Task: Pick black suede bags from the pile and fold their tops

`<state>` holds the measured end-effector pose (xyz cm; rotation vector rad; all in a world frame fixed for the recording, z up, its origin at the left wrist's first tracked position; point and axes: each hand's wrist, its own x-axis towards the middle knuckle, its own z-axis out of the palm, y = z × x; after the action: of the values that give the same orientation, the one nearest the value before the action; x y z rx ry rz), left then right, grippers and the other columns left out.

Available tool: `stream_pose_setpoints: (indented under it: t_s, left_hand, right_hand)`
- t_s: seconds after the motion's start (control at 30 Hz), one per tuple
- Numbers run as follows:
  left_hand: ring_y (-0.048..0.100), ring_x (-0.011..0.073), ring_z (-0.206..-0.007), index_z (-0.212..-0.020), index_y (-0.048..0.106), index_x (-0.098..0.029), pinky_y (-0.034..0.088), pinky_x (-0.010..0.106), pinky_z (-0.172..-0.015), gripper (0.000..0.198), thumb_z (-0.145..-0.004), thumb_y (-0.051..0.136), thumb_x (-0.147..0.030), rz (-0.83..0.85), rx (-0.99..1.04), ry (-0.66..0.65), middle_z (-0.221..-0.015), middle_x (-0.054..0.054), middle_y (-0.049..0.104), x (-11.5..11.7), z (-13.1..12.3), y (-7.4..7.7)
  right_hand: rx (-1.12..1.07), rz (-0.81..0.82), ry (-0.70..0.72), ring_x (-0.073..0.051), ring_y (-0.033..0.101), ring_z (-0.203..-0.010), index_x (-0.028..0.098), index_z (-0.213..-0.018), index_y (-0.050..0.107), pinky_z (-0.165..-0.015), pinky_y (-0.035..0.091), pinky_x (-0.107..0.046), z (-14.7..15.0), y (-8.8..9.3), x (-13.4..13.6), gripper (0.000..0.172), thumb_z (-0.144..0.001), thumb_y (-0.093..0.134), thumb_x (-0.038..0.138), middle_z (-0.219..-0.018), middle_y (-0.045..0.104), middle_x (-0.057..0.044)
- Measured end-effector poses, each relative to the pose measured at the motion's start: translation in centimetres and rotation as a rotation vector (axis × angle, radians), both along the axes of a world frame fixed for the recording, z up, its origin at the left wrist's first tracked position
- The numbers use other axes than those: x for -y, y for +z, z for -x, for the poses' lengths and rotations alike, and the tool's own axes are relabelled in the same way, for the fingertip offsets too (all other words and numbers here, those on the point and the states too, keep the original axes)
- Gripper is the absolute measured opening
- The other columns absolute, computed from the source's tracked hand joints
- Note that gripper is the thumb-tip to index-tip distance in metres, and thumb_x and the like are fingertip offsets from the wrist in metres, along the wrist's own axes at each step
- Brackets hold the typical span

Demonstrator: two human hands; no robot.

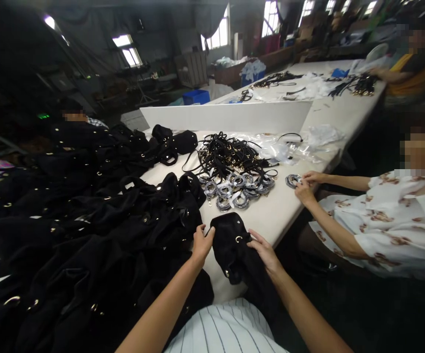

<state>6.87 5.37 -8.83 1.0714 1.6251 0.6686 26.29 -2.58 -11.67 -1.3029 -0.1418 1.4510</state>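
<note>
A black fabric bag [230, 245] with gold-coloured rings lies between my hands at the table's near edge, and part of it hangs toward my lap. My left hand [202, 244] grips its left upper edge with thumb and fingers. On its right side, my right hand [265, 250] pinches the cloth close to a gold ring. To my left rises a large heap of similar black bags [98, 230] with gold fittings. Just beyond the held bag sit several coiled straps wrapped in clear plastic [239, 200].
A tangled pile of black straps [230, 152] with gold clasps lies mid-table. Behind it stands a white board [227, 116]. Clear plastic bags [308, 144] lie at the right. A co-worker [388, 220] there handles a coiled strap [293, 181]. Another person sits at the far right.
</note>
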Motion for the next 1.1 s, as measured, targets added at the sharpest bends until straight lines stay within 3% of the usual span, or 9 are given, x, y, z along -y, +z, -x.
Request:
stream_pose_setpoints:
  t_s: [0.1, 0.23, 0.37, 0.47, 0.6, 0.73, 0.9, 1.0, 1.1]
  left_hand:
    - [0.063, 0.0293, -0.116, -0.136, 0.048, -0.013, 0.053, 0.04, -0.096, 0.058, -0.083, 0.067, -0.03, 0.08, 0.016, -0.121, -0.131, 0.019, 0.06, 3.6, 0.1, -1.1]
    - [0.071, 0.0233, -0.097, -0.142, 0.042, -0.018, 0.059, 0.036, -0.084, 0.07, -0.075, 0.06, -0.004, 0.098, -0.005, -0.242, -0.121, 0.013, 0.067, 6.1, 0.5, -2.6]
    - [0.051, 0.0311, -0.131, -0.139, 0.047, -0.013, 0.043, 0.045, -0.111, 0.073, -0.07, 0.064, 0.001, -0.053, -0.175, -0.272, -0.141, 0.019, 0.051, 4.9, 0.8, -3.4]
    - [0.024, 0.0331, -0.149, -0.145, 0.044, -0.017, 0.024, 0.048, -0.123, 0.069, -0.079, 0.062, -0.004, -0.27, -0.395, -0.475, -0.158, 0.018, 0.031, 3.8, 0.0, -3.2]
    - [0.054, 0.0339, -0.127, -0.143, 0.048, -0.014, 0.044, 0.051, -0.108, 0.056, -0.088, 0.047, -0.004, -0.407, -0.624, -0.798, -0.133, 0.019, 0.059, 2.9, -1.4, -2.7]
    - [0.061, 0.0312, -0.116, -0.139, 0.051, -0.007, 0.05, 0.044, -0.101, 0.051, -0.088, 0.044, -0.006, -0.414, -0.655, -0.751, -0.122, 0.019, 0.066, 2.7, -1.4, -2.3]
    - [0.064, 0.0251, -0.116, -0.138, 0.051, -0.02, 0.049, 0.035, -0.1, 0.051, -0.087, 0.047, -0.01, -0.401, -0.661, -0.573, -0.129, 0.009, 0.067, 2.8, -0.5, -0.9]
    - [0.067, 0.0248, -0.111, -0.133, 0.055, -0.026, 0.05, 0.033, -0.095, 0.048, -0.088, 0.047, -0.013, -0.344, -0.68, -0.435, -0.126, 0.005, 0.07, 2.1, 0.4, -0.2]
    - [0.07, 0.0266, -0.104, -0.125, 0.061, -0.028, 0.052, 0.034, -0.087, 0.043, -0.087, 0.047, -0.013, -0.269, -0.695, -0.341, -0.115, 0.005, 0.074, 1.3, 1.4, -0.4]
  right_hand:
    - [-0.071, -0.026, -0.105, -0.018, 0.068, -0.081, 0.02, -0.131, 0.055, -0.07, 0.057, -0.026, 2.5, -1.6, -0.1, 0.081, -0.054, 0.079, 0.022, -0.091, 0.07, 0.0]
    - [-0.075, -0.08, -0.075, -0.022, 0.067, -0.102, 0.019, -0.133, 0.055, -0.083, 0.057, -0.028, 3.3, -3.0, -0.1, 0.076, -0.06, 0.073, 0.026, -0.13, 0.061, -0.009]
    - [0.296, -0.086, 0.158, -0.025, 0.064, -0.11, 0.017, -0.135, 0.056, -0.092, 0.056, -0.034, 2.2, -4.5, -0.5, 0.077, -0.058, 0.06, 0.024, -0.143, 0.053, -0.012]
    - [0.614, -0.239, 0.35, -0.027, 0.063, -0.109, 0.017, -0.137, 0.056, -0.095, 0.055, -0.04, 2.6, -5.2, -0.2, 0.072, -0.066, 0.058, 0.028, -0.139, 0.054, -0.013]
    - [1.1, -0.284, 0.464, -0.026, 0.05, -0.128, 0.022, -0.144, 0.051, -0.11, 0.044, -0.042, 4.1, -4.4, 0.8, 0.062, -0.082, 0.042, 0.016, -0.138, 0.051, -0.011]
    - [1.39, -0.04, 0.494, -0.029, 0.049, -0.127, 0.022, -0.153, 0.037, -0.108, 0.043, -0.041, 4.1, -2.9, 1.0, 0.07, -0.084, 0.044, 0.014, -0.139, 0.047, -0.012]
    - [1.196, 0.139, 0.834, -0.032, 0.062, -0.113, 0.011, -0.159, 0.012, -0.097, 0.048, -0.042, 1.8, -1.5, -0.2, 0.083, -0.09, 0.054, 0.029, -0.134, 0.054, -0.02]
    - [1.129, 0.123, 0.977, -0.033, 0.06, -0.12, 0.012, -0.158, 0.015, -0.101, 0.044, -0.041, 0.5, -1.1, -0.9, 0.088, -0.086, 0.062, 0.03, -0.134, 0.059, -0.021]
    - [1.127, 0.14, 0.985, -0.034, 0.063, -0.116, 0.019, -0.157, 0.024, -0.097, 0.046, -0.041, -0.1, -2.0, -1.0, 0.088, -0.08, 0.066, 0.024, -0.13, 0.064, -0.017]
